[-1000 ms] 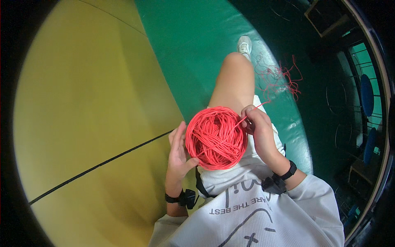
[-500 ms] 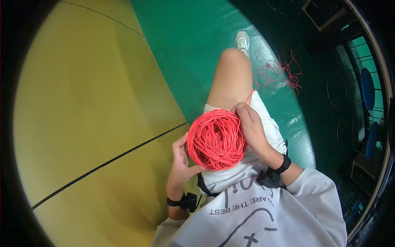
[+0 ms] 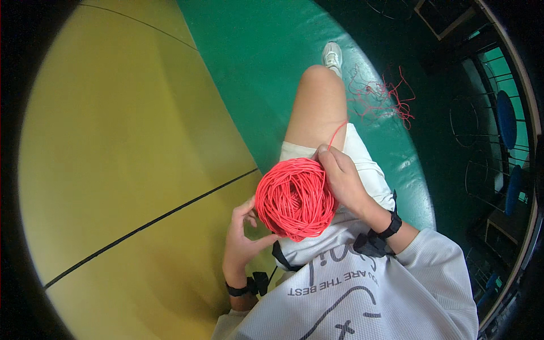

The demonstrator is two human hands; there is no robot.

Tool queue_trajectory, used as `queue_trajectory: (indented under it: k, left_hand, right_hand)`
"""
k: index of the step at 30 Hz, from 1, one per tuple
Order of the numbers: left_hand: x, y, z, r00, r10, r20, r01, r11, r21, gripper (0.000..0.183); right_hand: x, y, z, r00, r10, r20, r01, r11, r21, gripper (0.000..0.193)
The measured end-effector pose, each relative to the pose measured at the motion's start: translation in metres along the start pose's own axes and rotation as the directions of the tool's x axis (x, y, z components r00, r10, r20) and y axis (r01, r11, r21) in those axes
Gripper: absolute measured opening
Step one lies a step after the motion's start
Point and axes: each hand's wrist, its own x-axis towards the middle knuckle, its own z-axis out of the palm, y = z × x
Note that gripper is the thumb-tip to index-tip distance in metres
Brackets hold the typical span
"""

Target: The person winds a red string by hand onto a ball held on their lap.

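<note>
A thick round coil of red cord, hollow in the middle, is held in front of my lap. With fingertips at its left side and thumb at its lower edge, my left hand steadies the coil, a gap showing between palm and cord. My right hand is closed at the coil's upper right, thumb and fingers pinching the running strand. That strand passes over my thigh toward a loose red tangle on the floor. The fingers behind the coil are hidden.
My bare leg and white shoe extend ahead over green flooring. A yellow surface with a black seam lies left. Blue round seats and wire frames stand at the dim right side.
My left hand has shifted left and down, its palm farther from the coil. The coil has tilted and sunk slightly. My right hand has moved a little left along its upper edge.
</note>
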Motion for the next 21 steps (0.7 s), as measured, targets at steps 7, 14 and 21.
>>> queue_trajectory:
  k: [7, 14, 21]
  left_hand:
    - [0.006, 0.024, -0.006, 0.991, -0.134, 0.028, 0.134, 0.991, 0.026, 0.097]
    - [-0.006, 0.002, -0.001, 0.998, -0.056, 0.001, 0.055, 0.983, 0.175, 0.083]
    - [-0.022, -0.023, 0.030, 0.949, -0.294, 0.109, 0.301, 0.755, -0.583, 0.091]
  right_hand:
    - [-0.005, -0.019, 0.002, 0.993, -0.080, 0.089, 0.079, 0.997, 0.014, 0.037]
    - [-0.012, -0.033, -0.001, 0.973, -0.188, 0.131, 0.204, 0.972, -0.119, 0.031]
    - [-0.014, -0.044, -0.002, 0.909, -0.389, 0.148, 0.412, 0.891, -0.190, 0.022]
